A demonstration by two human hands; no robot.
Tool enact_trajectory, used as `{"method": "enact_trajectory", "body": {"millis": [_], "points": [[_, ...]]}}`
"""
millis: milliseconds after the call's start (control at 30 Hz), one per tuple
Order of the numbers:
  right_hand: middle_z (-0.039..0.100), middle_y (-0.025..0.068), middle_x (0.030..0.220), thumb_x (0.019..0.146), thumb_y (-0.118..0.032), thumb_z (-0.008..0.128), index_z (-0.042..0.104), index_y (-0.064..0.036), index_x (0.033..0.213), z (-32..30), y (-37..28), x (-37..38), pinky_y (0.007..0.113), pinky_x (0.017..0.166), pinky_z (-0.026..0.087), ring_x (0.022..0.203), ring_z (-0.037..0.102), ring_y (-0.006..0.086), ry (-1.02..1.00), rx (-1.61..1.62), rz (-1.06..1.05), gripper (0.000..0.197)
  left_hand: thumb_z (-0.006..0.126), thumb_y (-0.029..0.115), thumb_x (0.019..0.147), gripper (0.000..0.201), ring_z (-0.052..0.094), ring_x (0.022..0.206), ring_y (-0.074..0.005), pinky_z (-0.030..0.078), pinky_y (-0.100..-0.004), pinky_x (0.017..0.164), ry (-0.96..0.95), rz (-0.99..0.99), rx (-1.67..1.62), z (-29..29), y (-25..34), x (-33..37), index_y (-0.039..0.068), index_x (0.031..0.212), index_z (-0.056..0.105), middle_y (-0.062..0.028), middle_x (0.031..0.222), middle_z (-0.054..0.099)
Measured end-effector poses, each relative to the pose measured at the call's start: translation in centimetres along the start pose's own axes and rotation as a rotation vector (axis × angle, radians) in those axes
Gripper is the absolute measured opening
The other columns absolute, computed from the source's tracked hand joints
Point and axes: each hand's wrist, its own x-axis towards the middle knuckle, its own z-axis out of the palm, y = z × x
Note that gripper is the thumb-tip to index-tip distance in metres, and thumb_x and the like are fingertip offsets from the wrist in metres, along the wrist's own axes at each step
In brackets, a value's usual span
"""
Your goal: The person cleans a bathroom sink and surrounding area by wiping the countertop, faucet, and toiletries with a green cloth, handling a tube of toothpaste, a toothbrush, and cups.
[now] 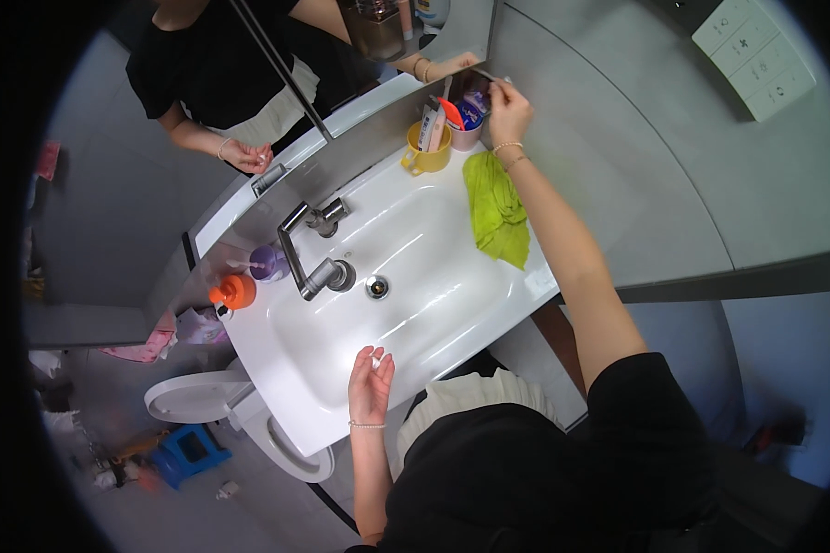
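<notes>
- Holding a small white object point(376, 363), the left hand point(370, 396) curls its fingertips around it above the sink's point(258, 355) near edge.
- Right hand point(510, 112) beside the pink cup point(467, 140) (whether gripping, cannot tell).

Free room above the basin point(433, 263) between two obstacles: faucet point(323, 277) and green cloth point(496, 207)

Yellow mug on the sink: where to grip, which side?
Probably the handle, from the front left: it juts out that way from the yellow mug, while the pink cup and right hand crowd the right.
</notes>
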Motion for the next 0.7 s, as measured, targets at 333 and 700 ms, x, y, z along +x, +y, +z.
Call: {"method": "enact_trajectory", "body": {"millis": [333, 700], "points": [[0.060, 0.0056, 0.076, 0.084, -0.009, 0.053, 0.062, 0.0033, 0.089, -2.9, -4.7, 0.8, 0.020, 0.055, 0.048, 0.062, 0.054, 0.0080, 0.287, 0.375, 0.122, 0.017, 0.045, 0.009, 0.087, 0.018, 0.057, 0.090, -0.0214, 0.047, -0.0305, 0.082, 0.015, -0.016, 0.023, 0.3, -0.1, -0.1, 0.004, 0.105, 0.045, -0.0104, 0.099, 0.054], [0.056, 0.0064, 0.087, 0.087, -0.012, 0.047, 0.052, 0.0003, 0.093, -12.0, -9.4, -3.0, 0.030, 0.064, 0.053, 0.079, 0.056, 0.0148, 0.343, 0.903, 0.400, 0.015, 0.048, 0.011, 0.086, 0.018, 0.055, 0.093, -0.0208, 0.047, -0.0286, 0.082, -0.023, 0.016, 0.062, 1.5, 0.0, -0.7, 0.006, 0.103, 0.046, -0.0092, 0.099, 0.053]]}}
